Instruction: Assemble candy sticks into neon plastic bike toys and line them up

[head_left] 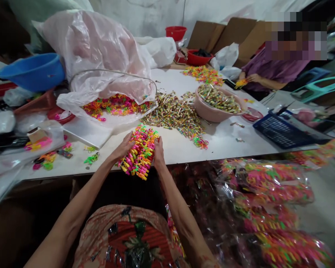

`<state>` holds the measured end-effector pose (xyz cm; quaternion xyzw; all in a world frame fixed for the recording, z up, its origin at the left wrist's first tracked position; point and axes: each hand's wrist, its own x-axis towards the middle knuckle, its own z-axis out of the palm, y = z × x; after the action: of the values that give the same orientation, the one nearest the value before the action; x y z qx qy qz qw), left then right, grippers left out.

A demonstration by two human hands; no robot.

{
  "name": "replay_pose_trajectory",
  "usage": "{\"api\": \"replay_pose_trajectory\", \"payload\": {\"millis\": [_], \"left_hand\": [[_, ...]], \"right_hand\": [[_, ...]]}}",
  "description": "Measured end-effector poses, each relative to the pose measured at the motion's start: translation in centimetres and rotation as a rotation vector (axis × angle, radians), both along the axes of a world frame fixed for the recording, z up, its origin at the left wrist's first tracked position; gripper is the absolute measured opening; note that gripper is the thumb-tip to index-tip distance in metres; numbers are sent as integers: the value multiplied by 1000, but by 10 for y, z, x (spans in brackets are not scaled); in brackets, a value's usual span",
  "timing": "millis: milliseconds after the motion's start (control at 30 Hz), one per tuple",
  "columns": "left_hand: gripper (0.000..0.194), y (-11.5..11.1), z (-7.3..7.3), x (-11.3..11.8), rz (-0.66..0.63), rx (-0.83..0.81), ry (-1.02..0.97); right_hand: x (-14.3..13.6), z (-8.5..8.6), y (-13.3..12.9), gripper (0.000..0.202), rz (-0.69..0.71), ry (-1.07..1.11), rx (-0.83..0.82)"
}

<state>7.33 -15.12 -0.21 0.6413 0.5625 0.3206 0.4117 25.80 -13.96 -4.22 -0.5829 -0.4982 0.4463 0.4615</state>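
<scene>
Between my two hands is a thick bundle of small bright plastic pieces (139, 152) in pink, yellow, orange and green, held at the table's front edge. My left hand (124, 144) presses its left side, and my right hand (158, 149) closes on its right side. The exact kind of the pieces is too small to make out. Just beyond lies a heap of small striped tube-like pieces (173, 111). To the left, an open plastic bag (106, 56) spills more bright plastic pieces (114, 106) onto the table. A few green pieces (91, 158) lie left of my left hand.
A pink basin (212, 114) holds more tube-like pieces. A blue basin (30, 72) stands at left, a dark blue basket (284, 130) at right. Filled clear bags (273, 182) are stacked below the table at right. Across the table, another person's hands (252, 79) hold yellow pieces.
</scene>
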Motion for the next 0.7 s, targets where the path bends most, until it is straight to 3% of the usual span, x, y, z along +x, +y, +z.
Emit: {"api": "replay_pose_trajectory", "payload": {"millis": [133,300,433,567,700], "left_hand": [[81,4,-17,17,108,2,-95],[72,2,-18,29,193,26,-194],[63,1,-21,15,248,78,-116],[50,-6,-24,-38,336,196,316],[42,-4,-26,-89,436,101,851]], "right_hand": [[-8,7,4,88,15,-137,-75],[-1,15,19,95,100,-177,-102],[18,19,27,93,45,-156,-79],[45,35,31,83,-77,-87,-21],[41,61,29,66,-64,-47,76]]}}
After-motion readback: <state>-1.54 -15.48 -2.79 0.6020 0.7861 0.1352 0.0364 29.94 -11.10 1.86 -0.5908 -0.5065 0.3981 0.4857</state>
